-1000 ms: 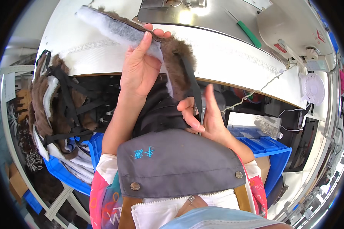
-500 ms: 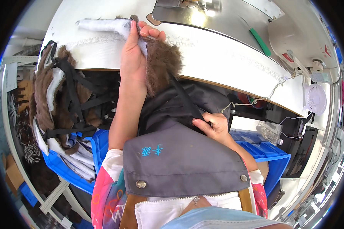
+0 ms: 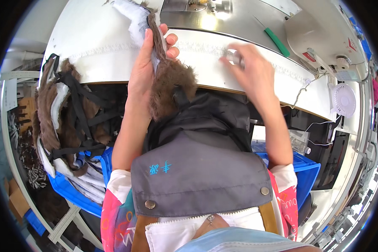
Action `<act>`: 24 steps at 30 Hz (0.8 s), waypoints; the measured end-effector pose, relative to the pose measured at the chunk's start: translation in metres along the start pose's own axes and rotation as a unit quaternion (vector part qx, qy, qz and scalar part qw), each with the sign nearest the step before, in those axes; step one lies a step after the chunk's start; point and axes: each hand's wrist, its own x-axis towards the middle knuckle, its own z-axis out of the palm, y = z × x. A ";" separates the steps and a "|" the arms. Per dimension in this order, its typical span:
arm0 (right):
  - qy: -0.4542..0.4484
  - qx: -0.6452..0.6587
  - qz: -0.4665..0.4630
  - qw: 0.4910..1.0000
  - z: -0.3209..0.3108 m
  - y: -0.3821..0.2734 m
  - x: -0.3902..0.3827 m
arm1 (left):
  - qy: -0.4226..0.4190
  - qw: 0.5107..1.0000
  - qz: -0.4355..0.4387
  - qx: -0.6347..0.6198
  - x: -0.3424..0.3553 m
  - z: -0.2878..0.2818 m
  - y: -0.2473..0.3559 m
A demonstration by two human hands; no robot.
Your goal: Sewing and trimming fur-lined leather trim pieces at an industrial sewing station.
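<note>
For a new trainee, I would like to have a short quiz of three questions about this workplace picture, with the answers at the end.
1. Which hand holds the brown fur piece?
2. What colour is the handle of the thin pointed tool on the metal plate? A: red. B: green. C: white.
3. True or false: the small fan is near the picture's right side.

Key:
1. The left hand; the right hand, blurred, is apart from the fur piece.
2. B.
3. True.
</note>
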 end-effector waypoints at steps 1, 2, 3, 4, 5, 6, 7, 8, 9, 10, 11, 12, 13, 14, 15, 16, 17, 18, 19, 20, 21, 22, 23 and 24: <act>0.024 -0.058 -0.020 0.998 0.009 0.021 0.010 | 0.011 1.000 -0.001 0.007 0.001 0.003 -0.001; 0.047 -0.115 -0.045 0.991 0.011 0.027 0.019 | 0.009 1.000 0.001 0.008 0.001 0.004 0.000; 0.050 -0.115 -0.046 0.991 0.011 0.029 0.020 | 0.000 1.000 -0.003 -0.012 0.001 0.006 0.001; 0.100 -0.115 -0.128 0.980 0.009 0.027 0.022 | -0.008 0.999 -0.009 -0.032 0.002 0.008 0.001; 0.147 -0.111 -0.212 0.960 0.007 0.019 0.024 | -0.007 0.999 -0.003 -0.031 0.001 0.009 0.002; 0.146 -0.107 -0.217 0.959 0.004 0.001 0.023 | 0.000 1.000 0.011 -0.013 0.001 0.008 0.003; 0.010 0.182 -0.108 0.977 -0.003 -0.025 0.017 | 0.004 1.000 0.019 0.002 0.002 0.010 0.002; -0.126 0.451 0.016 0.884 -0.004 -0.043 0.013 | 0.003 1.000 0.016 0.001 0.001 0.014 0.000; -0.123 0.450 0.019 0.884 0.000 -0.047 0.014 | 0.046 0.992 0.057 0.100 0.003 0.022 0.000; -0.218 0.497 0.089 0.835 0.007 -0.048 0.015 | 0.088 0.971 0.098 0.198 0.004 0.028 -0.001; -0.311 0.537 0.156 0.769 0.014 -0.051 0.015 | 0.089 0.971 0.097 0.199 0.005 0.031 -0.002; -0.311 0.538 0.157 0.768 0.022 -0.054 0.013 | 0.098 0.963 0.117 0.221 0.006 0.033 -0.003; -0.254 0.584 0.144 0.757 0.029 -0.057 0.011 | 0.107 0.955 0.136 0.242 0.006 0.033 -0.004; -0.198 0.626 0.129 0.743 0.035 -0.060 0.010 | 0.110 0.954 0.137 0.242 0.005 0.032 -0.004; -0.200 0.627 0.129 0.742 0.038 -0.061 0.010 | 0.107 0.950 0.141 0.256 0.005 0.031 -0.005; -0.208 0.619 0.129 0.747 0.042 -0.061 0.011 | 0.104 0.946 0.145 0.269 0.004 0.030 -0.005; -0.215 0.610 0.130 0.751 0.044 -0.061 0.011 | 0.105 0.946 0.145 0.269 0.003 0.030 -0.006; -0.216 0.611 0.131 0.751 0.043 -0.061 0.010 | 0.122 0.930 0.159 0.308 0.002 0.032 -0.007; -0.233 0.597 0.136 0.755 0.041 -0.061 0.008 | 0.138 0.912 0.173 0.346 0.002 0.032 -0.008; -0.251 0.585 0.138 0.759 0.039 -0.062 0.006 | 0.140 0.911 0.173 0.346 0.001 0.031 -0.007; -0.253 0.586 0.138 0.757 0.039 -0.063 0.001 | 0.156 0.907 0.173 0.350 0.001 0.029 -0.006; -0.234 0.549 0.101 0.796 0.039 -0.064 -0.005 | 0.171 0.903 0.173 0.354 0.001 0.027 -0.005; -0.213 0.509 0.063 0.832 0.037 -0.066 -0.012 | 0.172 0.903 0.173 0.354 0.001 0.024 -0.006; -0.192 0.517 0.072 0.831 0.035 -0.070 -0.020 | 0.170 0.917 0.166 0.321 0.000 0.019 -0.008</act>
